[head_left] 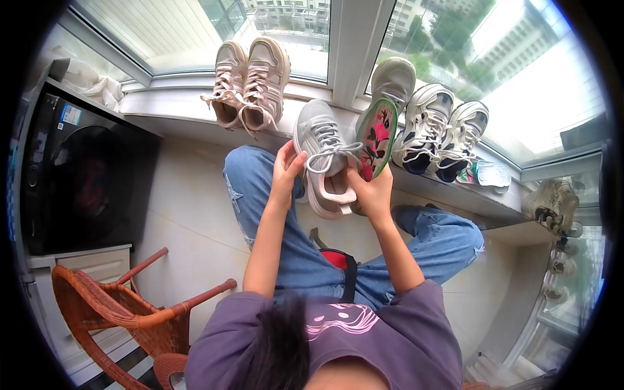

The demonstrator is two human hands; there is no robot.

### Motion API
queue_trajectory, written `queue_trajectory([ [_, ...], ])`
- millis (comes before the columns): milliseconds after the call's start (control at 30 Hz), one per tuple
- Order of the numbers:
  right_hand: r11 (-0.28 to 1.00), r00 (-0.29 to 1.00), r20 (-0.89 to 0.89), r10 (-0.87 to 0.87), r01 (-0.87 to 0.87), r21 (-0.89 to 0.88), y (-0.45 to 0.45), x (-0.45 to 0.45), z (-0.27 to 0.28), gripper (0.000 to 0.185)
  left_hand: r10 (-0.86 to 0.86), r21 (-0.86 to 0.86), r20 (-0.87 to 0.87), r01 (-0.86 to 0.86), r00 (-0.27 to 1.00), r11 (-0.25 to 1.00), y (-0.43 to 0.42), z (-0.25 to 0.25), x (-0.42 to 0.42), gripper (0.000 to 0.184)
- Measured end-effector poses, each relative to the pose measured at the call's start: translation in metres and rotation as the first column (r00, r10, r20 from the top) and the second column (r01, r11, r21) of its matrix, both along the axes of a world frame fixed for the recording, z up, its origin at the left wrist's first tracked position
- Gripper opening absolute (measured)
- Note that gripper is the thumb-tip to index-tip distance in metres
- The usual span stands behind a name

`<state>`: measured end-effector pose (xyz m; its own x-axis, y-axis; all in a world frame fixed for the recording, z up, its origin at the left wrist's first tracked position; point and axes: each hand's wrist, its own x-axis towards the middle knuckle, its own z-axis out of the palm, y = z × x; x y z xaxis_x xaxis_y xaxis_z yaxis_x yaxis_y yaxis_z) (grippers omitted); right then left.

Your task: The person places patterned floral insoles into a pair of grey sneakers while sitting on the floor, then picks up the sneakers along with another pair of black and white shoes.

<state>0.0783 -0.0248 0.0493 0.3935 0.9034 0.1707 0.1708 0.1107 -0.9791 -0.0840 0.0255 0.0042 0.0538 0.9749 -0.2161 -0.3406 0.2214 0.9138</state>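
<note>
Pale grey lace-up sneaker (pixel 323 156) sits in our two hands above the lap, in front of the white window ledge (pixel 159 106), toe towards the glass, heel tab towards us, grey laces tied in a bow. Our left hand (pixel 286 172) is clamped on its left side, fingers spread along the upper. Our right hand (pixel 374 192) is closed on the right side of the collar, thumb at the shoe opening; hands apart, one per side. Rising from that same right-hand grip we log a green-rimmed insole printed with pink flowers and black leaves (pixel 383 130), standing roughly upright just beside the sneaker; we cannot tell which fingers pin it. Behind the insole, a second pale grey sneaker (pixel 394 75) stands on the ledge, partly covered. Left of it: a cream pair of sneakers with loose laces (pixel 250 84). Right: white-and-navy sneakers (pixel 426 120), then a crumpled-looking pale item (pixel 491 174), too blurred for us to name. We sit with blue ripped jeans (pixel 260 188) spread, knees wide. At left, a glossy black front-panel appliance (pixel 88 175) and, nearer us, a reddish-brown wicker chair (pixel 123 312).
</note>
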Motion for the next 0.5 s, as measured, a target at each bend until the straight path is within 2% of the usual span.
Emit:
queue_trajectory([
  [33, 0.999, 0.999, 0.028, -0.027, 0.026, 0.031, -0.003, 0.002, 0.004, 0.034, 0.018, 0.062, -0.118, -0.011, 0.993, 0.998, -0.007, -0.002, 0.006, 0.067],
  [67, 0.998, 0.992, 0.124, 0.000, 0.008, -0.065, -0.008, 0.007, 0.011, 0.030, 0.155, 0.265, -0.339, -0.064, 0.928, 0.962, -0.013, -0.004, 0.010, 0.066],
  [100, 0.998, 0.992, 0.124, -0.007, 0.015, -0.063, -0.008, 0.008, 0.012, 0.030, 0.285, 0.466, -0.523, -0.009, 0.803, 0.884, -0.021, 0.013, 0.013, 0.056],
  [167, 0.997, 0.940, 0.341, -0.027, 0.052, -0.063, -0.011, 0.006, 0.011, 0.030, 0.425, 0.706, -0.475, 0.046, 0.770, 0.706, -0.035, 0.045, 0.021, 0.039],
  [200, 0.997, 0.934, 0.354, -0.042, 0.061, -0.043, -0.011, 0.006, 0.008, 0.033, 0.472, 0.714, -0.666, 0.309, 0.578, 0.629, -0.036, 0.061, 0.022, 0.025],
  [233, 0.997, 0.936, 0.350, -0.040, 0.059, -0.046, -0.011, 0.004, 0.007, 0.033, 0.459, 0.621, -0.782, 0.473, 0.421, 0.625, -0.038, 0.068, 0.029, 0.020],
  [300, 0.992, 0.910, 0.414, -0.029, 0.076, -0.097, -0.011, 0.003, 0.004, 0.033, 0.424, 0.481, -0.875, 0.527, 0.234, 0.701, -0.036, 0.077, 0.034, 0.020],
  [333, 0.995, 0.898, 0.440, -0.023, 0.064, -0.077, -0.010, 0.002, 0.002, 0.035, 0.426, 0.481, -0.875, 0.529, 0.231, 0.700, -0.033, 0.077, 0.036, 0.020],
  [400, 0.997, 0.892, 0.452, -0.018, 0.052, -0.064, -0.008, 0.000, 0.001, 0.036, 0.374, 0.300, -0.927, 0.645, 0.024, 0.702, -0.024, 0.075, 0.038, 0.017],
  [433, 0.998, 0.884, 0.468, -0.012, 0.041, -0.052, -0.007, -0.001, 0.001, 0.037, 0.379, 0.301, -0.925, 0.647, 0.019, 0.701, -0.019, 0.069, 0.037, 0.017],
  [500, 0.997, 0.882, 0.471, -0.012, 0.049, -0.067, -0.005, -0.001, -0.002, 0.038, 0.416, 0.217, -0.905, 0.749, -0.085, 0.626, -0.010, 0.059, 0.034, 0.017],
])
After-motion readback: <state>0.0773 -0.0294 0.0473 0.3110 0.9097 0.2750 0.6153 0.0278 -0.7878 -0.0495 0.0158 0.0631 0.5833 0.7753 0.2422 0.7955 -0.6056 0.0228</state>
